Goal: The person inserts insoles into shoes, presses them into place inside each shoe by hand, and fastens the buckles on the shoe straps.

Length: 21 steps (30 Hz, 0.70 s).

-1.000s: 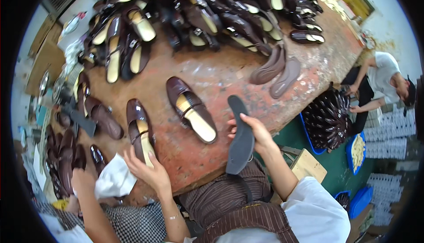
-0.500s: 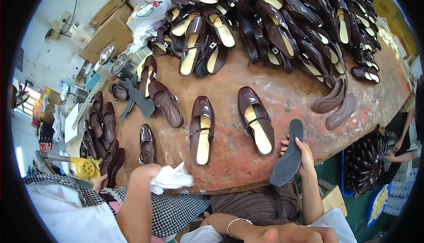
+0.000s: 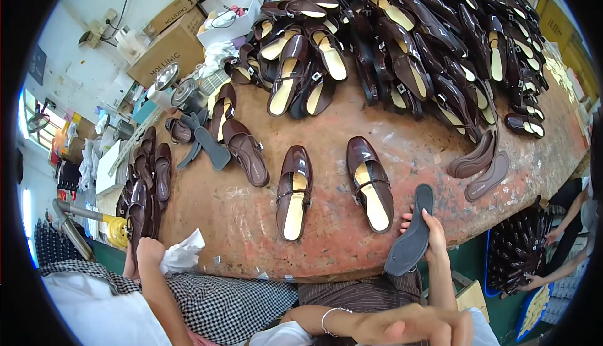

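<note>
My right hand (image 3: pixel 436 236) grips a dark grey insole (image 3: pixel 408 239) by its edge, thumb on one side and fingers on the other, tilted above the table's front edge. My left hand (image 3: pixel 411 324), with a bracelet at the wrist, reaches across low in front of me. Its fingers are bent, blurred and partly cut off, so what they hold cannot be made out. Just beyond the insole lie two dark burgundy strapped shoes, a left one (image 3: pixel 294 198) and a right one (image 3: pixel 370 189), both with pale yellow inner soles and toes pointing away.
A big heap of burgundy shoes (image 3: pixel 433 50) covers the table's (image 3: pixel 326 132) far side. Brown insoles (image 3: pixel 487 176) lie at right, grey ones (image 3: pixel 211 148) at left. Beside me on the left, a co-worker's hand (image 3: pixel 149 250) is by shoes and a white cloth (image 3: pixel 183 253). Another person works at far right.
The co-worker's hand and white cloth have moved left, and the single shoe near them has left its spot on the table. The insole stays in my right hand; the view has shifted slightly.
</note>
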Each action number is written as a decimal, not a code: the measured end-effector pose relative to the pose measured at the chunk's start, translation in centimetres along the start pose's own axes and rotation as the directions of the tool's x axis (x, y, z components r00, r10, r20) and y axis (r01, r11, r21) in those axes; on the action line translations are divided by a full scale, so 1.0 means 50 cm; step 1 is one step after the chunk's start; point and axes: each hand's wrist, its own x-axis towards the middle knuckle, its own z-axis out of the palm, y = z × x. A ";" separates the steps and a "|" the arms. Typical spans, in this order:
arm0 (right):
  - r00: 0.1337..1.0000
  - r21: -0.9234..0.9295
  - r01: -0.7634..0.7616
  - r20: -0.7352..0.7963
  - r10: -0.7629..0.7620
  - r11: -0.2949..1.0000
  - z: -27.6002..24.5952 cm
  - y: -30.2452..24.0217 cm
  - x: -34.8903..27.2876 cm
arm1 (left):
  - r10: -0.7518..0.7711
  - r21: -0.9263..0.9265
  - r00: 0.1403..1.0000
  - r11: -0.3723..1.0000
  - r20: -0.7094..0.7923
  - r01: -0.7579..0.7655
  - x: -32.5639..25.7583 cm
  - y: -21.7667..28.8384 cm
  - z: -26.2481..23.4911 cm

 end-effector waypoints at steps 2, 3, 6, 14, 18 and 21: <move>1.000 0.016 -0.008 -0.011 0.008 1.000 -0.017 -0.007 0.000 | -0.116 0.374 0.983 0.913 -0.145 0.163 -0.002 0.020 -0.047; 1.000 0.028 -0.009 -0.016 0.009 1.000 -0.026 -0.006 0.002 | -0.150 0.531 0.964 0.810 -0.220 0.247 -0.001 0.016 -0.075; 1.000 0.066 -0.006 0.014 0.006 0.998 -0.035 0.007 0.009 | 0.384 0.784 0.785 -0.205 -0.486 0.586 -0.051 -0.043 -0.224; 0.997 0.069 -0.067 0.029 0.066 0.995 -0.037 0.015 0.023 | 0.456 0.578 0.563 -0.123 -0.689 0.807 -0.142 -0.039 -0.452; 0.996 0.115 -0.091 0.026 0.088 0.989 -0.035 0.012 0.020 | 0.537 0.682 0.727 -0.335 -0.428 0.650 -0.144 0.040 -0.545; 0.995 0.061 -0.082 0.064 0.078 0.995 -0.044 0.016 0.023 | 0.557 0.559 0.806 -0.610 -0.201 0.561 -0.102 0.139 -0.617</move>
